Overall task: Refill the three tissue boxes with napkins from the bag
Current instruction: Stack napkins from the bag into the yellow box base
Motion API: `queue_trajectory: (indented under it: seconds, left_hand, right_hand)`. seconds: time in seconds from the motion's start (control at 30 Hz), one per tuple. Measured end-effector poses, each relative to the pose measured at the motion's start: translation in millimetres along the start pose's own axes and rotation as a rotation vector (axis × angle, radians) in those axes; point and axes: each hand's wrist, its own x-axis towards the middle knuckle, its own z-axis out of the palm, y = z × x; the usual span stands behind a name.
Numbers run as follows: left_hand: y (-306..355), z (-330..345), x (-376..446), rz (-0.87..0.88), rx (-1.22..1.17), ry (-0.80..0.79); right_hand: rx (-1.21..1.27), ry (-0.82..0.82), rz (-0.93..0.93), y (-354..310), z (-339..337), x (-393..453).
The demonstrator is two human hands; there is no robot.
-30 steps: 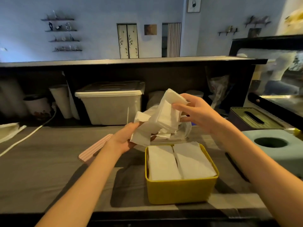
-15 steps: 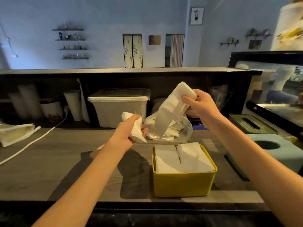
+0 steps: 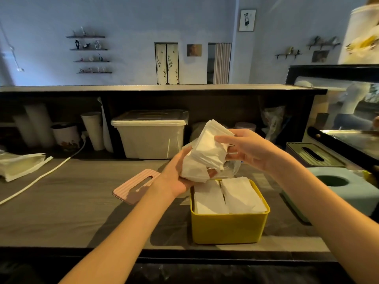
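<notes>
Resting napkins [image 3: 207, 154] between both hands

An open tissue box [image 3: 228, 226] sits on the counter [image 3: 61, 212]; its lid [image 3: 136, 186] lies left, two closed boxes [image 3: 313, 156] right, a storage bin [image 3: 150, 135] behind.

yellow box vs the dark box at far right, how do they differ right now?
The yellow box is open-topped and shows two stacks of white napkins; the dark box has its slotted lid on, so its contents are hidden. The yellow box is bright and sits near the counter's front edge; the dark box is dim-coloured and sits farther back on the right. A pink slotted lid lies loose on the counter left of the yellow box. Both boxes are rectangular and rest on the counter.
</notes>
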Motion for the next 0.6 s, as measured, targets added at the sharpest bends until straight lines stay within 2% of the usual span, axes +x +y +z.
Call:
queue_trajectory:
  seconds: [0.1,0.27,0.4,0.47,0.6]
  left_hand:
    - [1,2,-2,-0.010,-0.023,-0.036]
    - [10,17,-13,-0.069,-0.144,-0.067]
    - [8,23,-12,-0.096,-0.199,-0.131]
    - [5,26,-10,-0.050,-0.223,-0.131]
    - [-4,24,-9,0.035,-0.154,-0.080]
  right_hand:
    - [-0.008,0.029,-0.043,-2,-1,-2]
    - [0.065,0.185,-0.156,-20,-5,4]
    - [0.130,0.065,-0.079,-26,-1,0]
    - [0.129,0.011,-0.009,-26,1,-6]
    - [-0.104,0.063,-0.002,-17,-6,-13]
